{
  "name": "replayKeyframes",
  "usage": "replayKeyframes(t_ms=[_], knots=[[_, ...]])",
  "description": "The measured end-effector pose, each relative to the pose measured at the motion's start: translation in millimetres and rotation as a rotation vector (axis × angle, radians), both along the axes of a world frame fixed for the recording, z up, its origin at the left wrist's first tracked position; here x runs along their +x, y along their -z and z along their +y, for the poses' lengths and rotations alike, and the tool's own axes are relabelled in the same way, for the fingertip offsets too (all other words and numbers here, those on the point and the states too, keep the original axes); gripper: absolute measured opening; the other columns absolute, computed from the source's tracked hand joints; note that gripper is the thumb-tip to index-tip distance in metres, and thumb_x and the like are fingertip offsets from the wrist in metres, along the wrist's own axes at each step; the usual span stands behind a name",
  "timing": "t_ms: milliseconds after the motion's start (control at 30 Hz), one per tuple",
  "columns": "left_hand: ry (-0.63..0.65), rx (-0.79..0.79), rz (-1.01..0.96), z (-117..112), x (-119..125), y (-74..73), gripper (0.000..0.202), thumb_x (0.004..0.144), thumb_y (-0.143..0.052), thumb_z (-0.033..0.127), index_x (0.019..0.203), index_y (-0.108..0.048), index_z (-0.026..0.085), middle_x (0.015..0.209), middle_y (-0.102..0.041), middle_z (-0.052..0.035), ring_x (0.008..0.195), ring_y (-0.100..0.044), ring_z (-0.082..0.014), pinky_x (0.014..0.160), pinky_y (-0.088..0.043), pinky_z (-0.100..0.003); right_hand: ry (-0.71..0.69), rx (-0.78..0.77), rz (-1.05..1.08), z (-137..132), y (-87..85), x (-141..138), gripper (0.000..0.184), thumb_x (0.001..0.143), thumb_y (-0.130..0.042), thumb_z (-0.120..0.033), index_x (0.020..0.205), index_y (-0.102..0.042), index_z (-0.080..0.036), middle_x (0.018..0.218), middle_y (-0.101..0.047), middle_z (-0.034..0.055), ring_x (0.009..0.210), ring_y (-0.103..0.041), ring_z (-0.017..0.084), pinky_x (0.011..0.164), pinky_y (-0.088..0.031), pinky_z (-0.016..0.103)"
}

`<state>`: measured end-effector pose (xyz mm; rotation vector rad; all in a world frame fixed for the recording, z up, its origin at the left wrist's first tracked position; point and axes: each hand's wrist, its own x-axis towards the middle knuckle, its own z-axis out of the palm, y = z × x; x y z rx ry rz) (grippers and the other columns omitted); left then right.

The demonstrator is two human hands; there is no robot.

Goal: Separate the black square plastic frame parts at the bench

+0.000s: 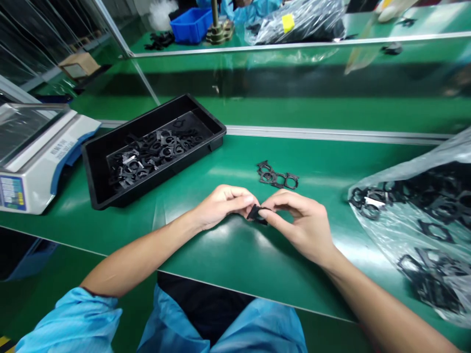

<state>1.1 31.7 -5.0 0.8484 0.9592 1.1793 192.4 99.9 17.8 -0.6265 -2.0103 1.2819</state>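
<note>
Between my two hands, just above the green tabletop [221,255], is a small black plastic part [256,214]. My left hand [225,205] pinches its left side with thumb and fingers. From the right, the thumb and index finger of my right hand [300,220] close on the same part. Fingertips cover much of it, so its full shape is hidden. Just beyond my hands lie several loose black ring-shaped plastic parts [277,177], touching one another.
A black tray [162,181] with a heap of similar parts stands at the left, beside a white weighing scale [47,157]. On the right lies a clear plastic bag [382,245] of black parts. Behind a metal-edged divider are a blue bin [191,25] and another wrapped bag [305,22].
</note>
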Motion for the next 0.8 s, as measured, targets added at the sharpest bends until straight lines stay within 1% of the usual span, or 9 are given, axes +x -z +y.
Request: replayKeyframes(t_ms=[67, 133, 233, 333, 367, 433, 533, 667, 800], knots=[[-0.054, 0.069, 0.071, -0.4, 0.5, 0.6, 0.042, 0.075, -0.085, 0.053, 0.083, -0.078, 0.013, 0.078, -0.075, -0.0057, 0.071, -0.068, -0.0141, 0.071, -0.055, -0.027, 0.044, -0.033, -0.006, 0.7, 0.5, -0.3, 0.022, 0.089, -0.075, -0.038, 0.077, -0.070, -0.020, 0.074, -0.072, 0.0035, 0.067, -0.066, 0.016, 0.065, -0.056, 0.028], [-0.091, 0.128, 0.158, -0.8, 1.2, 2.6, 0.039, 0.072, -0.088, 0.048, 0.088, -0.078, 0.014, 0.083, -0.075, -0.0050, 0.075, -0.069, -0.0144, 0.073, -0.056, -0.027, 0.069, -0.038, -0.015, 1.6, 2.2, -0.6, 0.022, 0.088, -0.074, -0.038, 0.076, -0.069, -0.020, 0.073, -0.070, 0.0028, 0.066, -0.065, 0.016, 0.063, -0.056, 0.028], [-0.129, 0.178, 0.270, -1.6, 2.9, 6.3, 0.032, 0.075, -0.086, 0.041, 0.089, -0.076, 0.015, 0.084, -0.075, -0.0040, 0.075, -0.069, -0.0142, 0.073, -0.057, -0.026, 0.075, 0.032, -0.026, 2.6, 6.4, -1.0, 0.018, 0.089, -0.074, -0.032, 0.077, -0.069, -0.020, 0.074, -0.070, 0.0021, 0.068, -0.066, 0.015, 0.066, -0.056, 0.027], [-0.187, 0.252, 0.355, -2.5, 4.4, 7.9, 0.023, 0.082, -0.080, 0.037, 0.090, -0.074, 0.016, 0.086, -0.075, -0.0040, 0.078, -0.070, -0.0144, 0.075, -0.059, -0.027, 0.071, 0.082, -0.023, 3.5, 10.6, -1.3, 0.008, 0.088, -0.075, -0.029, 0.087, -0.071, -0.021, 0.083, -0.072, 0.0032, 0.073, -0.068, 0.016, 0.070, -0.059, 0.028], [-0.209, 0.285, 0.375, -2.8, 4.7, 7.8, 0.020, 0.084, -0.078, 0.034, 0.089, -0.073, 0.016, 0.088, -0.074, -0.0039, 0.080, -0.070, -0.0146, 0.077, -0.059, -0.027, 0.076, 0.087, -0.022, 3.8, 11.4, -1.3, 0.009, 0.088, -0.075, -0.029, 0.091, -0.072, -0.021, 0.087, -0.072, 0.0038, 0.075, -0.068, 0.016, 0.071, -0.060, 0.029], [-0.242, 0.344, 0.402, -3.0, 5.2, 7.3, 0.013, 0.085, -0.076, 0.028, 0.088, -0.071, 0.016, 0.089, -0.073, -0.0036, 0.084, -0.071, -0.0147, 0.082, -0.060, -0.028, 0.088, 0.109, -0.021, 4.2, 12.0, -1.4, 0.010, 0.088, -0.074, -0.029, 0.095, -0.071, -0.022, 0.091, -0.072, 0.0050, 0.077, -0.069, 0.017, 0.072, -0.061, 0.030], [-0.266, 0.401, 0.414, -3.1, 5.4, 7.2, 0.008, 0.084, -0.074, 0.017, 0.084, -0.067, 0.017, 0.091, -0.070, -0.0034, 0.090, -0.070, -0.0140, 0.087, -0.060, -0.028, 0.091, 0.164, -0.015, 3.8, 11.4, -1.6, 0.006, 0.088, -0.072, -0.025, 0.090, -0.067, -0.023, 0.091, -0.072, 0.0052, 0.083, -0.069, 0.019, 0.075, -0.061, 0.032], [-0.277, 0.426, 0.429, -2.9, 5.0, 8.5, 0.010, 0.082, -0.071, 0.009, 0.082, -0.064, 0.017, 0.095, -0.067, -0.0039, 0.095, -0.068, -0.0138, 0.089, -0.060, -0.028, 0.066, 0.177, 0.016, 2.4, 11.0, -2.1, 0.013, 0.085, -0.068, -0.015, 0.090, -0.060, -0.024, 0.093, -0.071, 0.0040, 0.086, -0.069, 0.019, 0.078, -0.060, 0.032], [-0.280, 0.426, 0.422, -3.0, 4.9, 9.3, 0.012, 0.081, -0.070, 0.007, 0.082, -0.063, 0.017, 0.096, -0.065, -0.0036, 0.096, -0.068, -0.0137, 0.089, -0.059, -0.028, 0.063, 0.165, 0.028, 1.8, 11.5, -1.9, 0.016, 0.083, -0.066, -0.011, 0.090, -0.058, -0.024, 0.095, -0.070, 0.0042, 0.088, -0.068, 0.019, 0.079, -0.059, 0.032]])
